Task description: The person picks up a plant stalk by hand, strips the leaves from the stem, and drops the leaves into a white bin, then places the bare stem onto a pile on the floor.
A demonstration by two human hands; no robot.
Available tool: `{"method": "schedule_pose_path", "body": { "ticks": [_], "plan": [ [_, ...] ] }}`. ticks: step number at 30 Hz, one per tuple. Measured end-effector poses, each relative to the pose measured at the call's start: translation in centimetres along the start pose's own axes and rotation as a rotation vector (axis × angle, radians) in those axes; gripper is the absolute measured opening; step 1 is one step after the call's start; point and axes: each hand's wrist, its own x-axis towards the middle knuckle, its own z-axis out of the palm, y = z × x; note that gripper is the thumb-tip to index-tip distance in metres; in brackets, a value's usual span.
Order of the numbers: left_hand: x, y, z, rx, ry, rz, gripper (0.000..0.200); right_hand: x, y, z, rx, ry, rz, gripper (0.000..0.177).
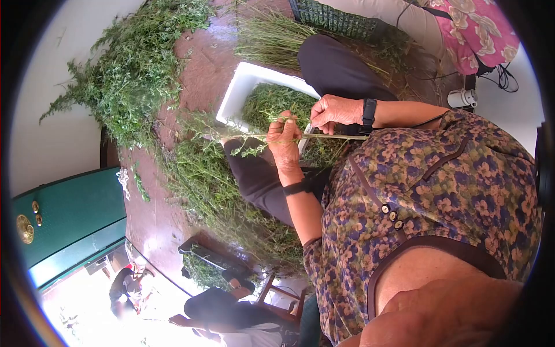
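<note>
Two hands, head view: both work over the lap, above a tub, so that whatever drops probably lands inside it.
Left hand: closed around a long thin pale-green herb stem, fingers curled and thumb on top. It holds the stem level across the body, probably to keep it taut for picking.
Right hand: fingertips pinched narrow at the stem, just beside the left hand. Whether it grips the stem itself or only a sprig, I cannot tell.
Stem position: it spans from the left knee, through both hands, towards the flowered blouse. Its leafy tip points away from the body.
White rectangular plastic tub: stands on the floor between the knees, directly under the hands. It is partly filled with loose green leaves.
Large heap of leafy green branches: piled on the reddish-brown floor, well apart from the tub but likely within an arm's reach.
Second spread of green sprigs: lies beside the left leg.
Bundle of thin, sparse stalks: lies beyond the tub, kept separate from the leafy heap.
</note>
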Motion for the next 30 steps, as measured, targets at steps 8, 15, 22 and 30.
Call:
{"method": "schedule_pose_path", "body": {
  "ticks": [8,15,22,30],
  "plan": [
    [1.9,-2.5,-2.7,0.073,0.204,0.18,0.009,0.0,0.2,-0.3,0.053,-0.016,0.0,0.014],
    [0.4,2.1,-1.6,0.305,0.252,0.064,0.013,0.1,0.1,-0.4,0.093,0.038,0.024,0.014],
    [0.4,-0.2,0.1,0.307,0.07,0.078,0.024,0.1,0.2,-0.1,0.049,0.03,-0.005,0.014],
    [0.6,-0.8,-0.7,0.494,0.194,0.143,0.01,0.2,0.3,-0.2,0.046,0.029,0.0,0.014]
  ]
}}
